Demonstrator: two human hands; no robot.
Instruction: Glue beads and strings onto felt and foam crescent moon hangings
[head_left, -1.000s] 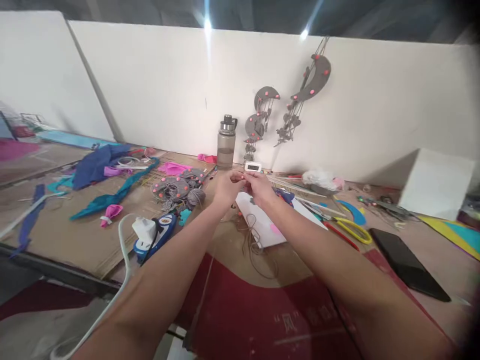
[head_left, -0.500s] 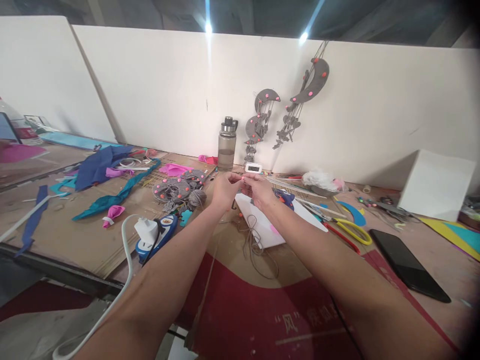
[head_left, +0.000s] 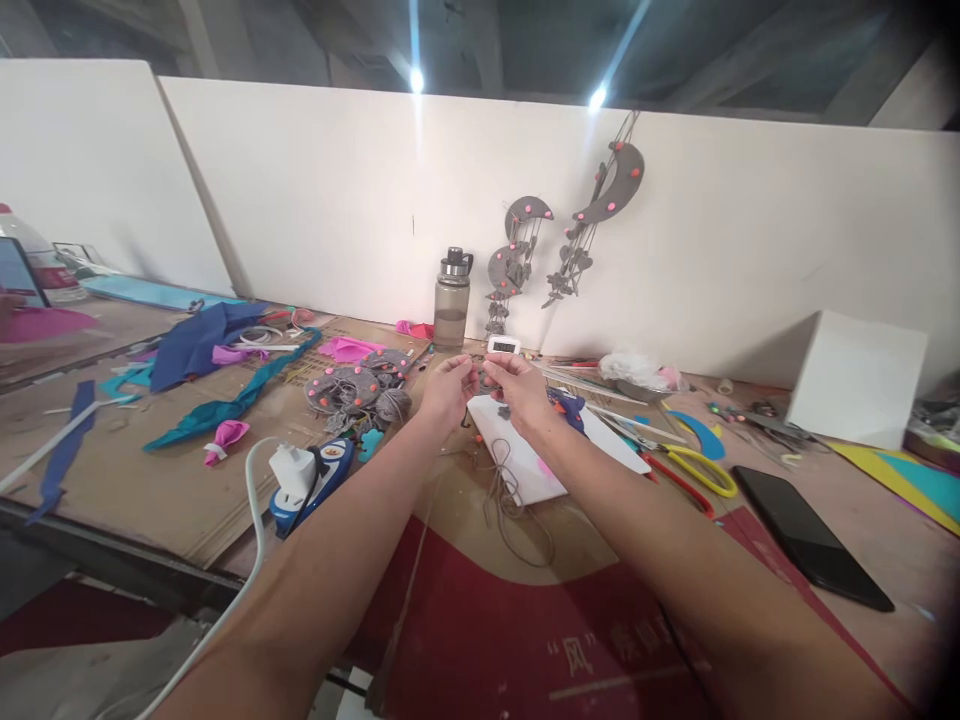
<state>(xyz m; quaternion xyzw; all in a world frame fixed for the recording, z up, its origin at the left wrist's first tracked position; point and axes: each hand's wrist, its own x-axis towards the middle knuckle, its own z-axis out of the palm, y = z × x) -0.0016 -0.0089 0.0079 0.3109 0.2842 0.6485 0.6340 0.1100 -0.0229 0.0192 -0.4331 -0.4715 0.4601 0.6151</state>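
My left hand (head_left: pixel 448 390) and my right hand (head_left: pixel 519 388) are held close together, a small gap between them, above a white board (head_left: pixel 502 440). Fingers and thumb of each are pinched on a thin brown-grey cord (head_left: pixel 517 530), mostly hidden at the fingertips. Its loose loops trail over the board's edge onto the cardboard (head_left: pixel 457 510). A small grey piece (head_left: pixel 504 412) shows just under my right hand. Left of my hands lie grey crescent shapes with pink and orange dots (head_left: pixel 341 388) and a ball of grey yarn (head_left: pixel 391 405).
Behind my hands stand a water bottle (head_left: pixel 451 305) and a small white digital timer (head_left: pixel 504 345). Grey moon hangings (head_left: pixel 616 185) are on the white wall. Yellow-handled scissors (head_left: pixel 701 470) and a phone (head_left: pixel 810 535) lie right; a power strip (head_left: pixel 311 485) sits left.
My hands, touching at the fingertips before, have drawn slightly apart. The camera view has tilted up a little.
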